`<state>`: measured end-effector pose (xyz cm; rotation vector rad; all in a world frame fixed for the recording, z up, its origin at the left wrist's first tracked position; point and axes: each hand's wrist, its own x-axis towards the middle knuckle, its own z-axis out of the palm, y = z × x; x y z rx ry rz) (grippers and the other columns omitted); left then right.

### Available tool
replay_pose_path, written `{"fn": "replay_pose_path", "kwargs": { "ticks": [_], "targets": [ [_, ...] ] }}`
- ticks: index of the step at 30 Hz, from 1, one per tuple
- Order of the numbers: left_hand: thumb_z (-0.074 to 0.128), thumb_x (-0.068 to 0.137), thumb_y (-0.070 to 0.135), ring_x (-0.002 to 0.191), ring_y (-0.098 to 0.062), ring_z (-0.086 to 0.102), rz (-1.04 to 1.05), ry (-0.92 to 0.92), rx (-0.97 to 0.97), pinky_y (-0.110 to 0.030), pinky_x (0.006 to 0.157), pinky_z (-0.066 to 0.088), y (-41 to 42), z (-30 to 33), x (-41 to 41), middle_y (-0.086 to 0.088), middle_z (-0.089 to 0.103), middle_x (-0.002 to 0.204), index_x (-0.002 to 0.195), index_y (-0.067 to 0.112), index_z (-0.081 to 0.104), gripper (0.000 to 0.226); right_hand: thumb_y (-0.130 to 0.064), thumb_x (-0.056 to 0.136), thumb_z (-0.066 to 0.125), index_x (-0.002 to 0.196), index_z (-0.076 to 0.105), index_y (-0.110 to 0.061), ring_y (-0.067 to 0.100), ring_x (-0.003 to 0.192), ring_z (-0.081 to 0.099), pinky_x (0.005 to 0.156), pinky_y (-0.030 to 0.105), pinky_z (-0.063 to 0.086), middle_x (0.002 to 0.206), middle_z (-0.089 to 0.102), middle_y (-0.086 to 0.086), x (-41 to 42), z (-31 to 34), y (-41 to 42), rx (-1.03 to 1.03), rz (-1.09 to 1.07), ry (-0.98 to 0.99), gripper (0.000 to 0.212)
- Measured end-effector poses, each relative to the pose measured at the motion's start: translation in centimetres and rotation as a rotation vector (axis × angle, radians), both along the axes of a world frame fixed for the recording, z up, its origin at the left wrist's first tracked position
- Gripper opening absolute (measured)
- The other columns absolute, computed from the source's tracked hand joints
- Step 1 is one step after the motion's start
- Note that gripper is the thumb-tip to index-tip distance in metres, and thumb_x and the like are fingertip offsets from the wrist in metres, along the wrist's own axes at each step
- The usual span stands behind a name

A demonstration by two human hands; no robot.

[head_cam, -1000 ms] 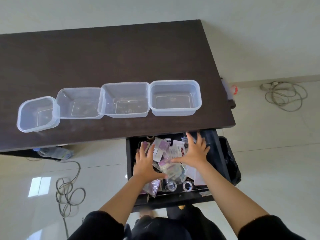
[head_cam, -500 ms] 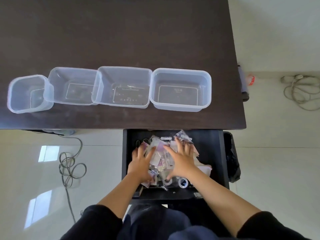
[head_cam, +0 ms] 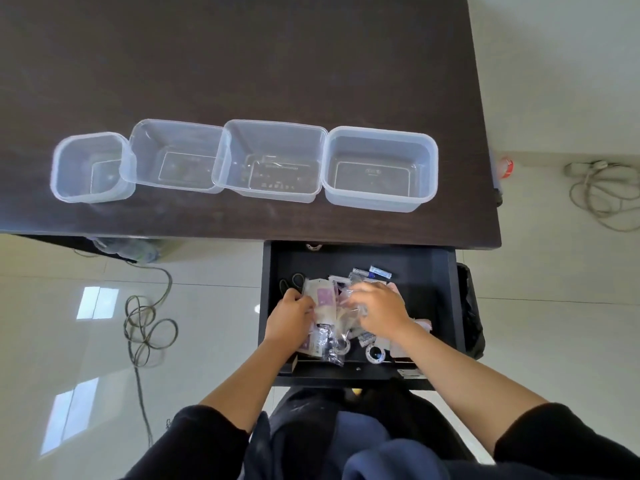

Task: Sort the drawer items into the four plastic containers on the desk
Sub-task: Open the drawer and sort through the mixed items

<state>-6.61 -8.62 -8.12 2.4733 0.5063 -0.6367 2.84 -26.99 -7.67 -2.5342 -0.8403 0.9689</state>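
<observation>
An open black drawer (head_cam: 429,271) under the desk's front edge holds a heap of small packets (head_cam: 341,306), clear bags and two tape rolls (head_cam: 374,354). My left hand (head_cam: 291,315) grips packets at the heap's left side, fingers curled round them. On the right, my right hand (head_cam: 379,310) curls over the heap and gathers packets. Four clear plastic containers stand in a row on the dark desk (head_cam: 242,64): a small square one (head_cam: 90,168), then one (head_cam: 175,157), another (head_cam: 270,161) and the rightmost (head_cam: 379,169).
A coiled cable (head_cam: 149,323) lies on the tiled floor at left, another cable (head_cam: 602,195) at right. A black bin bag (head_cam: 469,310) hangs beside the drawer's right side. A plastic bottle (head_cam: 124,249) lies under the desk edge.
Both hands went from spread flat over the heap to curled, drawing the packets together in the drawer's middle. The view has tilted down and closer.
</observation>
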Motion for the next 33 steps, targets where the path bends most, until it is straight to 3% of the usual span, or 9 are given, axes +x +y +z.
{"fn": "replay_pose_path", "kwargs": {
  "ticks": [3,6,10,18,24,26,29,33],
  "targets": [
    [0.051,0.094,0.012,0.093,-0.021,0.059,0.091,-0.067,-0.026,-0.029,0.082,0.051,0.0,1.0,0.3,-0.002,0.052,0.117,0.109,0.008,0.069,0.024,-0.008,0.077,0.057,0.102,0.069,-0.035,0.015,0.114,0.055,0.089,0.033,0.038,0.125,0.057,-0.017,0.0,0.9,0.5,0.043,-0.068,0.000,0.038],
    [0.053,0.090,0.007,0.091,-0.022,0.060,0.134,-0.119,-0.056,-0.023,0.080,0.048,0.3,2.0,0.3,-0.004,0.058,0.112,0.102,0.006,0.072,0.022,-0.004,0.074,0.055,0.096,0.070,-0.026,0.018,0.108,0.059,0.082,0.035,0.048,0.118,0.061,-0.011,0.2,1.8,0.9,0.118,-0.159,-0.004,0.035],
    [0.055,0.089,0.005,0.089,-0.020,0.061,0.199,-0.199,-0.078,-0.021,0.078,0.047,0.5,3.5,0.4,-0.005,0.062,0.106,0.096,0.005,0.073,0.020,-0.001,0.074,0.057,0.092,0.070,-0.021,0.020,0.102,0.060,0.078,0.031,0.047,0.115,0.063,-0.008,0.6,3.2,1.2,0.209,-0.242,-0.034,0.031],
    [0.058,0.088,0.006,0.077,-0.010,0.053,0.268,-0.382,-0.075,-0.005,0.059,0.035,-0.3,6.6,0.5,-0.003,0.063,0.096,0.088,0.005,0.072,0.014,-0.021,0.085,0.066,0.086,0.070,-0.021,0.014,0.094,0.063,0.079,0.033,0.052,0.103,0.066,-0.008,1.1,5.9,-0.3,0.447,-0.471,-0.122,0.004],
    [0.059,0.087,0.007,0.073,-0.007,0.053,0.281,-0.438,-0.090,-0.006,0.055,0.035,-3.2,8.2,0.5,-0.001,0.063,0.094,0.087,0.006,0.071,0.011,-0.021,0.085,0.068,0.082,0.066,-0.024,0.013,0.090,0.062,0.079,0.031,0.051,0.094,0.065,-0.008,0.7,7.7,-3.4,0.559,-0.625,-0.172,0.004],
    [0.061,0.087,0.007,0.077,-0.008,0.055,0.279,-0.456,-0.119,-0.006,0.060,0.037,-4.7,8.7,0.8,-0.001,0.063,0.096,0.089,0.006,0.071,0.010,-0.023,0.084,0.070,0.081,0.065,-0.025,0.013,0.089,0.061,0.079,0.030,0.051,0.093,0.065,-0.007,0.7,8.0,-4.9,0.560,-0.635,-0.194,0.006],
    [0.063,0.087,0.008,0.085,-0.014,0.061,0.263,-0.485,-0.158,-0.016,0.071,0.045,-7.1,9.3,1.7,-0.004,0.065,0.099,0.093,0.005,0.071,0.011,-0.023,0.082,0.071,0.081,0.065,-0.024,0.014,0.087,0.062,0.073,0.026,0.049,0.092,0.067,-0.005,0.8,8.4,-7.4,0.567,-0.671,-0.233,0.006],
    [0.061,0.089,0.010,0.087,-0.014,0.059,0.253,-0.465,-0.179,-0.020,0.073,0.044,-11.6,10.1,3.7,-0.003,0.065,0.100,0.097,0.006,0.069,0.013,-0.020,0.082,0.071,0.083,0.066,-0.023,0.013,0.089,0.061,0.070,0.017,0.044,0.092,0.067,-0.008,1.5,8.8,-11.8,0.583,-0.769,-0.234,0.006]
  ]
}}
